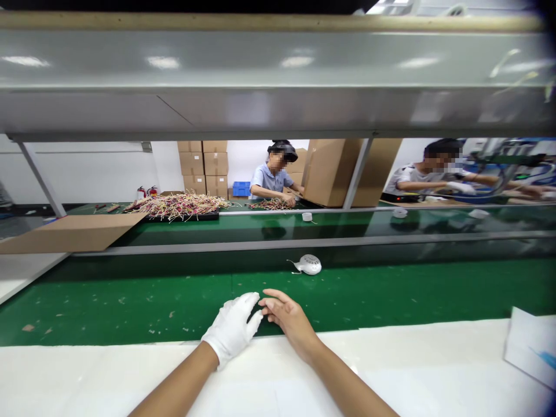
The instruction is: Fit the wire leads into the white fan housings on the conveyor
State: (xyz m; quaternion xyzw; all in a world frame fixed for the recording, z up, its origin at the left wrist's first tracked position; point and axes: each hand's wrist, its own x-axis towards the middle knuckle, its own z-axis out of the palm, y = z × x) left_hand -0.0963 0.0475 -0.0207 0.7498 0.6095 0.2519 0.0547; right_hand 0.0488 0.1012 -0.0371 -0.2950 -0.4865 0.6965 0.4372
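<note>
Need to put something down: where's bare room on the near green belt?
The green belt is bare right of the round white device and left of the gloved left hand. Tighter by the bare right hand. Crowded: the far belt's heap of wires.

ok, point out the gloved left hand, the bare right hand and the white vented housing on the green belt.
Gloved left hand [231, 329]: head view, back of the white glove.
Bare right hand [290, 320]: head view, back of the hand.
White vented housing [311, 264]: head view, its domed top.
</note>
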